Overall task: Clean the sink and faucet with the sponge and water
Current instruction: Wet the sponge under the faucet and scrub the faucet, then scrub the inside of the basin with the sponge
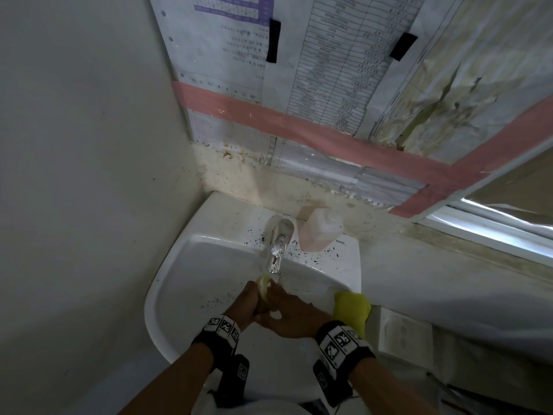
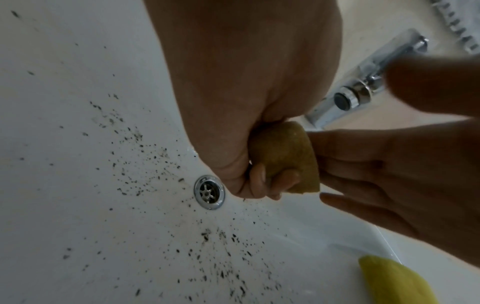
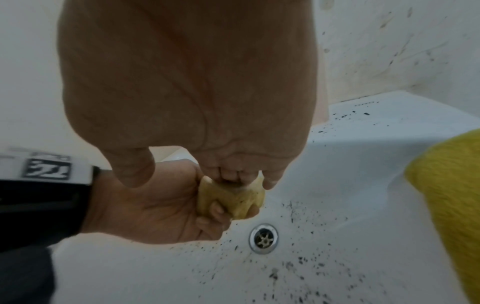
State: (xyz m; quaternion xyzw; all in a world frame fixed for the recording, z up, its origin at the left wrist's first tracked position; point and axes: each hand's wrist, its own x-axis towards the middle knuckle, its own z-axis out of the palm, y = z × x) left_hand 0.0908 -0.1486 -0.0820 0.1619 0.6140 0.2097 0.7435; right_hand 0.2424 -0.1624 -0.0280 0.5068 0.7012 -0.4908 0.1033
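Observation:
Over the white sink (image 1: pixel 185 283), just below the chrome faucet (image 1: pixel 279 247), my left hand (image 1: pixel 253 298) grips a pale yellow sponge (image 1: pixel 264 284) in a fist. In the left wrist view the sponge (image 2: pixel 283 156) bulges out of my left hand (image 2: pixel 259 181). My right hand (image 1: pixel 287 313) lies against it from the right, its fingers (image 2: pixel 363 164) fairly straight. In the right wrist view my right hand's (image 3: pixel 233 179) fingertips press into the top of the sponge (image 3: pixel 233 199), with the thumb held apart. Dark specks dot the basin around the drain (image 3: pixel 263 238).
A yellow cloth (image 1: pixel 351 310) lies over the sink's right rim, close to my right wrist. A pale pink soap bottle (image 1: pixel 320 232) stands right of the faucet on the back ledge. Walls close in at the left and back. Taped papers (image 1: pixel 329 70) hang above.

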